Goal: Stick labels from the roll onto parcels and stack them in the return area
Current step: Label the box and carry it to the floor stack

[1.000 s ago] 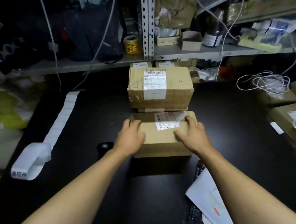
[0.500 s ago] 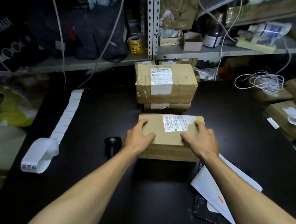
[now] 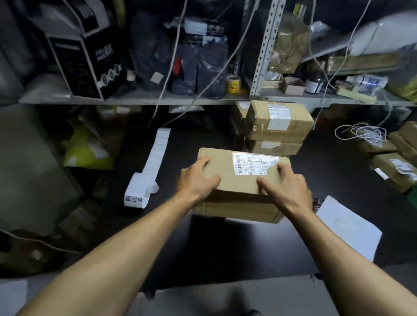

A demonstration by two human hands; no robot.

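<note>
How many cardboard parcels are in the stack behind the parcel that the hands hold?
2 show clearly: the top parcel with a white label, under the shelf, and a flatter parcel beneath it. The held parcel hides the stack's base, so more may be there.

Plain brown rectangular cardboard parcel (image 3: 235, 181) between both hands has a white barcoded shipping label (image 3: 252, 164) by the right fingers; white paper label strip (image 3: 151, 162) left of it on the black table (image 3: 219, 248).

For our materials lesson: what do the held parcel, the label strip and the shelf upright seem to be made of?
Parcel: brown cardboard, matt, with creased edges.
Label strip: white paper, segmented, probably adhesive labels.
Shelf upright: grey metal, likely painted steel, with punched holes.
</note>
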